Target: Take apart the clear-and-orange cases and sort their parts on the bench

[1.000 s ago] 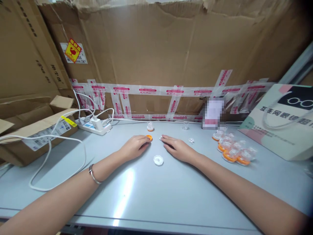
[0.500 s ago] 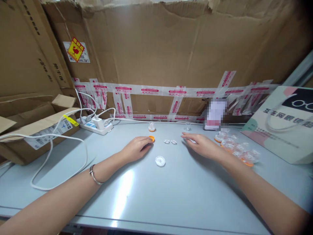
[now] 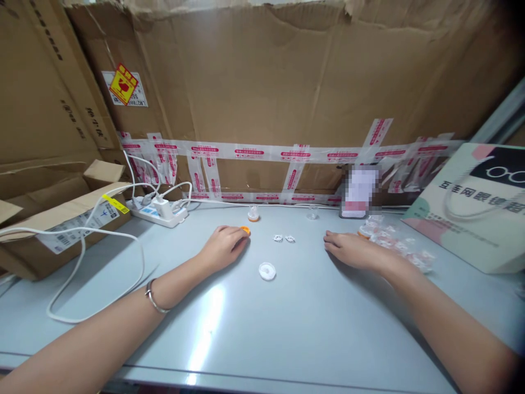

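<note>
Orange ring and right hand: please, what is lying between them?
In the head view, two small white parts lie between the orange ring and the right hand.

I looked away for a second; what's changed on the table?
The right hand has moved right, leaving two small white pieces uncovered; whether it holds anything is hidden. The left hand, fingers on the orange ring, shifted slightly left with it. The white disc and power strip stayed put.
</note>
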Demonstrator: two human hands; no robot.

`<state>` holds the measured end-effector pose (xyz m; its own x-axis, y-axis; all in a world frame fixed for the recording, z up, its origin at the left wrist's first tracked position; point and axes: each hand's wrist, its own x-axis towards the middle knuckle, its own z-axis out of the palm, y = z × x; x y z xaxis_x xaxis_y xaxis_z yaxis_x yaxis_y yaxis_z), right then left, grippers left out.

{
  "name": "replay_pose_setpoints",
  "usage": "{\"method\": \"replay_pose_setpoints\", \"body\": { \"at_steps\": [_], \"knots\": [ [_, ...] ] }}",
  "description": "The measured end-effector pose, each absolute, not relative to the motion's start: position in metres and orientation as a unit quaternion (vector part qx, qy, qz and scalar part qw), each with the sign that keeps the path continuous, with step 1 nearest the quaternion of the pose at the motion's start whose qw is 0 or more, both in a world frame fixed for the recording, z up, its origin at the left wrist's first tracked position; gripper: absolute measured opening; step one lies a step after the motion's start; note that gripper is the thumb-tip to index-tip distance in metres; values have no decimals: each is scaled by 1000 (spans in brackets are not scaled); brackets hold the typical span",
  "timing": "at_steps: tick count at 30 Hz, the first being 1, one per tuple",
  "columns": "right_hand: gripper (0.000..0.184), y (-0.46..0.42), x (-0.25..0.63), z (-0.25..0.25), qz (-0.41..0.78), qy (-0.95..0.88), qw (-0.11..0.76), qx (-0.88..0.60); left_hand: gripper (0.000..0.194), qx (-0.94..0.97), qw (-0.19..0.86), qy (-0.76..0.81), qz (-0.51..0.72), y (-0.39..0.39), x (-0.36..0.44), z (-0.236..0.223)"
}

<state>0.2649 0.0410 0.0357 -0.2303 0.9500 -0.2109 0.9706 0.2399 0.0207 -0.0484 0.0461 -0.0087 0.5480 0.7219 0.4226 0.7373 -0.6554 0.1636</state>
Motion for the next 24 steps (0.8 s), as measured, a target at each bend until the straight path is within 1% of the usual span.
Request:
{"method": "replay_pose_setpoints", "body": {
  "at_steps": [4, 6, 9, 12, 14, 16, 18, 24],
  "knots": [
    [41, 39, 263, 37, -50, 788, 50, 612, 22, -865, 29, -449, -225, 45, -49, -7],
    [41, 37, 260, 39, -44, 794, 2, 606, 22, -861, 30, -448, -238, 46, -49, -6],
    [39, 33, 252, 44, -51, 810, -92, 577, 20, -849, 20, -443, -288, 43, -49, -2],
    [32, 25, 236, 45, -90, 821, -177, 535, 20, -854, -43, -412, -314, 32, -45, 5],
    [26, 17, 221, 41, -128, 832, -219, 493, 21, -870, -109, -385, -287, 22, -40, 10],
    [20, 9, 205, 34, -167, 846, -242, 445, 29, -881, -163, -369, -247, 12, -35, 12],
    [16, 3, 190, 25, -202, 853, -249, 413, 36, -883, -194, -366, -222, 6, -30, 12],
    [8, -4, 171, 9, -248, 842, -241, 415, 26, -874, -209, -376, -225, 6, -20, 2]
  ]
}}
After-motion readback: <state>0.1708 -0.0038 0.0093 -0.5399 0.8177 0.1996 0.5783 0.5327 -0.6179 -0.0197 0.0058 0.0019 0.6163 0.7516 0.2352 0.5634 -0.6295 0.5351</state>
